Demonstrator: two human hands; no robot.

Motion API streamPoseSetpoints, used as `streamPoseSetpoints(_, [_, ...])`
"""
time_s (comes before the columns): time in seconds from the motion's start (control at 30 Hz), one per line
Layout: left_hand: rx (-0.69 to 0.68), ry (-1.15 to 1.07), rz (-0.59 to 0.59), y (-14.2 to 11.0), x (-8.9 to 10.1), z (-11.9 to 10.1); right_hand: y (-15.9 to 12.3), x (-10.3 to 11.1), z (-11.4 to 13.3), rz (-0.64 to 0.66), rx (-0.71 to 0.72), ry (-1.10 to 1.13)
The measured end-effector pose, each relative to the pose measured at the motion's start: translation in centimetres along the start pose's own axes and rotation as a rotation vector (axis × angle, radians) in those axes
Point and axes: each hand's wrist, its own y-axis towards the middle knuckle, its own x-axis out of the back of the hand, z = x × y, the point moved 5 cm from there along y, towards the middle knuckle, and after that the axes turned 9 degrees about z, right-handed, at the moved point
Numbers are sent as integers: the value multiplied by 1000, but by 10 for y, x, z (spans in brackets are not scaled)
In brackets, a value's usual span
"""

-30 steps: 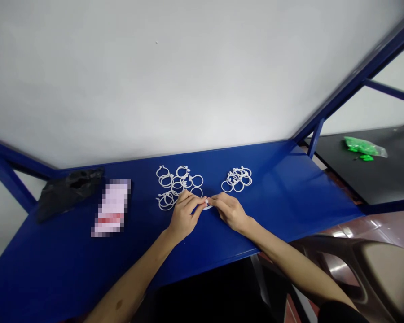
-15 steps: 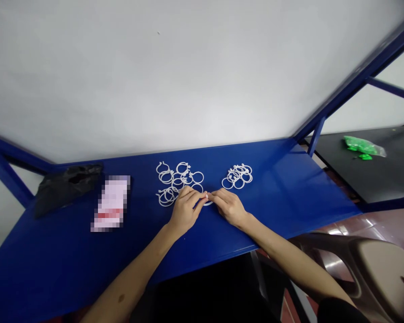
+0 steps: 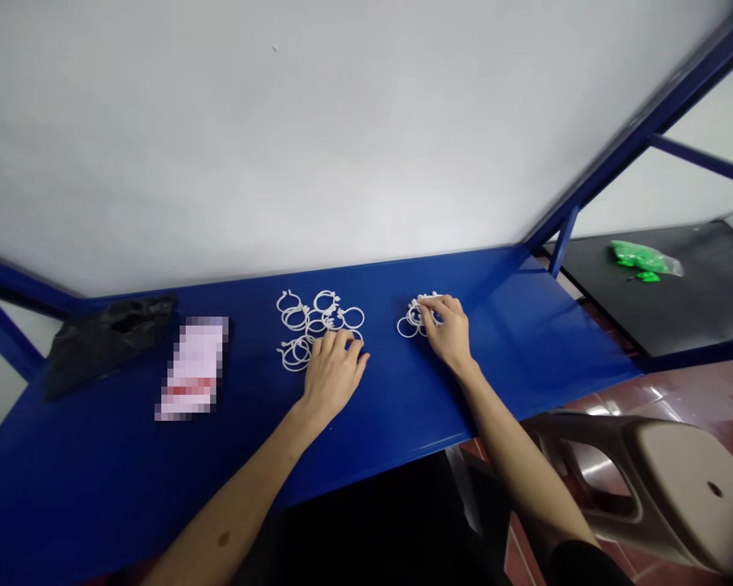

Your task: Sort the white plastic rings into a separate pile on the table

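Several white plastic rings with small clasps (image 3: 289, 303) lie in a loose pile left of centre; some have a gap at the clasp. My left hand (image 3: 335, 370) is over the near side of this pile, palm down, fingers apart and bent onto the rings, holding none that I can see. To the right is a second, tighter cluster of similar white rings (image 3: 407, 327). My right hand (image 3: 450, 332) is at that cluster, thumb and fingers pinched on a white ring at its upper right. The fingers partly hide this ring and others beneath.
A blue table (image 3: 232, 480) stands against a white wall. On its left lie a black plastic bag (image 3: 107, 338) and a blurred pink-and-white packet (image 3: 192, 366). A black table (image 3: 665, 317) at right bears a bag of green pieces (image 3: 641, 256). A beige plastic stool (image 3: 678, 480) stands below.
My hands were together at the front middle, on a ring. They have parted: the right hand has carried the ring to the right cluster, and the left has moved onto the left pile.
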Motion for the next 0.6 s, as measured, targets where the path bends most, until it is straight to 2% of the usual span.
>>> streamPoseSetpoints(0.13, [29,45,-5,0,-2,2,-1,-7,-4,41,25,-94])
streamPoseSetpoints(0.23, [30,42,-13,1,0,3,-2,-3,-1,12,6,-132])
streamPoseSetpoints(0.4, [-62,36,-90,0,10,-4,-5,6,8,-50,30,-113])
streamPoseSetpoints(0.5, [-120,31,-150,-3,17,-8,-8,0,14,18,68,-41])
streamPoseSetpoints(0.6, [-160,15,-172,-5,21,-8,-13,-12,24,177,108,97])
